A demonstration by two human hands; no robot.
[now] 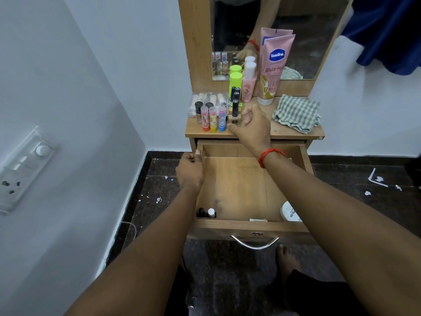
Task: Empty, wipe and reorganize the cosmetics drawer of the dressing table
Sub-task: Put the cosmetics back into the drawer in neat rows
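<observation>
The wooden drawer (239, 185) of the dressing table is pulled out. Two small bottles (206, 212) stand in its near left corner and a white jar (289, 212) lies in its near right corner. My left hand (190, 171) grips the drawer's left wall. My right hand (251, 124) reaches over the tabletop (284, 133) and pinches a small beige nail-polish bottle with a black cap (234, 115). Beside it stand three clear-capped lip balms (214, 118), a green-capped bottle (235, 83), a pink bottle (247, 87) and a tall pink Vaseline tube (273, 67).
A checked green cloth (296, 114) lies crumpled on the right of the tabletop. A mirror (296, 30) rises behind. A clear box of lipsticks (205, 100) sits at back left. White wall with a switch panel (22, 169) is at left. My bare foot (287, 261) stands below the drawer handle (255, 244).
</observation>
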